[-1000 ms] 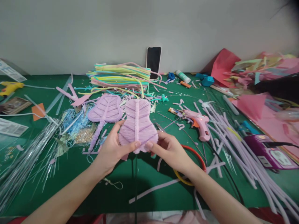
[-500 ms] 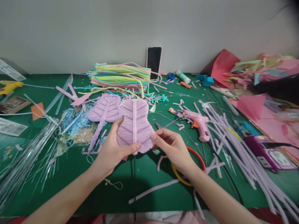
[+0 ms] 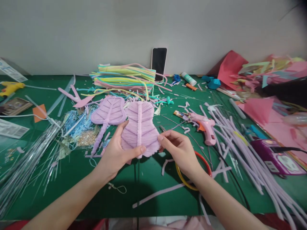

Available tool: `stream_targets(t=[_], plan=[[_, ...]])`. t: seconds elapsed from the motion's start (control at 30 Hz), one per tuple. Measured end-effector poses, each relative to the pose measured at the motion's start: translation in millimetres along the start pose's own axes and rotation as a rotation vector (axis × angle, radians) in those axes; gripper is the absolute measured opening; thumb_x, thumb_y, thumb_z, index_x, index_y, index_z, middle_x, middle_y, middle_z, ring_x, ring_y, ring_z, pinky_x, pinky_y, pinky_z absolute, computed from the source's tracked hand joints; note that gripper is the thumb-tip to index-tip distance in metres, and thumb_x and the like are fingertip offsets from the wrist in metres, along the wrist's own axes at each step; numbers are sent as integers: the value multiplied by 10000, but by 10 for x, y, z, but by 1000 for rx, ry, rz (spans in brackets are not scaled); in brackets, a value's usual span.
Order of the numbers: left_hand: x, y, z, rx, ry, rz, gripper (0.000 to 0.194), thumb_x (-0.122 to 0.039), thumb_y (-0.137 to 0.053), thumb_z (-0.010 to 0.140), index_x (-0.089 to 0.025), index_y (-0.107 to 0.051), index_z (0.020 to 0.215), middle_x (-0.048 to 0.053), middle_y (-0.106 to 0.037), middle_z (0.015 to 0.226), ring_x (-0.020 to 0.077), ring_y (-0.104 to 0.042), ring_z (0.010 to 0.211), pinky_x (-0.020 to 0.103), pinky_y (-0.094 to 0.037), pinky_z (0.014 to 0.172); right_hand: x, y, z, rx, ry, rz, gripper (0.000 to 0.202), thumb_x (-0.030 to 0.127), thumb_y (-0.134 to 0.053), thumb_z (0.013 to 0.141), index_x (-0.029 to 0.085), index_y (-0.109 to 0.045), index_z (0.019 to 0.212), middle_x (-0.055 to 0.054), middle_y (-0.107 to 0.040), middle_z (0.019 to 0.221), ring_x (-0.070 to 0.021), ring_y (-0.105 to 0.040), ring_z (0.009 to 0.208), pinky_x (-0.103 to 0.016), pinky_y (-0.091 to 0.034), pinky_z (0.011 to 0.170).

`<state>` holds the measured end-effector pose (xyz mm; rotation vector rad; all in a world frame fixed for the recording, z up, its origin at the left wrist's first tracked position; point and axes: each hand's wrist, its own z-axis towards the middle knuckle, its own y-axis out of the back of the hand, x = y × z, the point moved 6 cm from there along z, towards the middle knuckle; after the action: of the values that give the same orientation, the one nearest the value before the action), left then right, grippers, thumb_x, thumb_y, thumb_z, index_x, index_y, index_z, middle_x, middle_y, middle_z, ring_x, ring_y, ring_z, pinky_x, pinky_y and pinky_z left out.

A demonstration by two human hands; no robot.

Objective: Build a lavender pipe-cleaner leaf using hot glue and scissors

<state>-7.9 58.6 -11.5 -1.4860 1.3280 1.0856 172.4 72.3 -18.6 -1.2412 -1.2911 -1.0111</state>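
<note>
My left hand (image 3: 120,150) holds a lilac fan-shaped piece (image 3: 146,127) made of pipe cleaners, its thumb across the lower front near the central rib. Two thin dark stems run down from the piece. At its lower right edge my right hand (image 3: 177,147) is closed, thumb and forefinger pinched on the edge. Behind the left hand a second lilac fan (image 3: 109,110), with a wrapped handle, lies on the green table. To the right of the piece lies a pink glue gun (image 3: 205,126).
Colourful pipe cleaners (image 3: 124,80) and an upright phone (image 3: 159,62) stand at the back. Wires (image 3: 26,166) lie left, lilac pipe cleaners (image 3: 242,153) right. A yellow and red ring (image 3: 179,175) sits below my right hand; a purple device (image 3: 275,156) is far right.
My right thumb and fingers have closed in more at the lower right edge of the lilac piece. The whole view has shifted very slightly.
</note>
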Motion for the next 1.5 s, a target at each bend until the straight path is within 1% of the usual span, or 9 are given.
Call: stream_targets(t=[0.23,0.4,0.57,0.87,0.97,1.13,1.27,1.43,1.5], plan=[[1,-48,1,45,27,-68,939,-262,-881,584,-219,-411,1396,104,-627,1315,316,-580,1230,450,-483,1033,-94,-130,-27,110,-141,101,351,521,-684,787,180,-607,752,28,-586,596,-102,-563,509,-214,-481,483],[-5,-31,-13,7,-3,38,913,-286,-874,602,-226,-424,1394,95,-642,1284,318,-603,1198,441,-502,1008,-157,-203,-52,109,-200,57,306,446,-743,716,177,-601,759,52,-545,549,-82,-494,445,-184,-414,379],[-8,0,-10,10,-65,177,883,-320,-845,658,-234,-403,1418,82,-595,1360,288,-520,1303,386,-453,1063,-156,-194,-54,94,-204,21,229,347,-731,691,177,-586,744,71,-520,502,-72,-471,421,-173,-410,371],[3,35,-12,-23,-119,241,884,-311,-848,646,-231,-424,1418,88,-501,1452,321,-436,1367,455,-340,1148,-153,-128,-41,26,-186,2,204,362,-601,764,194,-555,658,51,-526,467,-94,-487,400,-197,-404,381],[-13,41,-16,-57,-102,178,862,-277,-860,616,-240,-470,1383,77,-531,1420,332,-443,1357,460,-382,1124,-140,-73,-26,-8,-171,61,222,396,-563,807,189,-582,730,48,-530,496,-105,-514,428,-200,-412,394],[-25,29,-16,-95,-54,83,852,-270,-875,579,-239,-502,1345,72,-610,1311,334,-412,1378,461,-401,1114,-52,119,1,-211,-79,224,241,440,-604,802,208,-549,837,33,-566,757,-75,-511,462,-194,-377,365],[-32,-16,-8,-47,-38,12,874,-275,-867,594,-207,-463,1366,79,-644,1258,310,-520,1295,443,-433,1090,-37,226,7,-319,-34,263,247,402,-668,790,215,-507,781,52,-525,712,-51,-451,454,-177,-329,373],[-51,-25,-4,-42,-34,-29,888,-282,-868,592,-202,-459,1376,89,-651,1247,311,-552,1258,421,-482,1040,2,240,33,-239,-39,225,313,457,-688,783,219,-490,735,64,-470,654,-64,-438,463,-185,-323,388],[-54,0,0,-70,-36,-27,890,-295,-879,580,-209,-474,1368,87,-638,1269,323,-519,1291,434,-467,1057,91,280,-10,-187,-37,81,347,518,-604,838,225,-474,705,47,-469,640,-92,-465,488,-211,-366,418]])
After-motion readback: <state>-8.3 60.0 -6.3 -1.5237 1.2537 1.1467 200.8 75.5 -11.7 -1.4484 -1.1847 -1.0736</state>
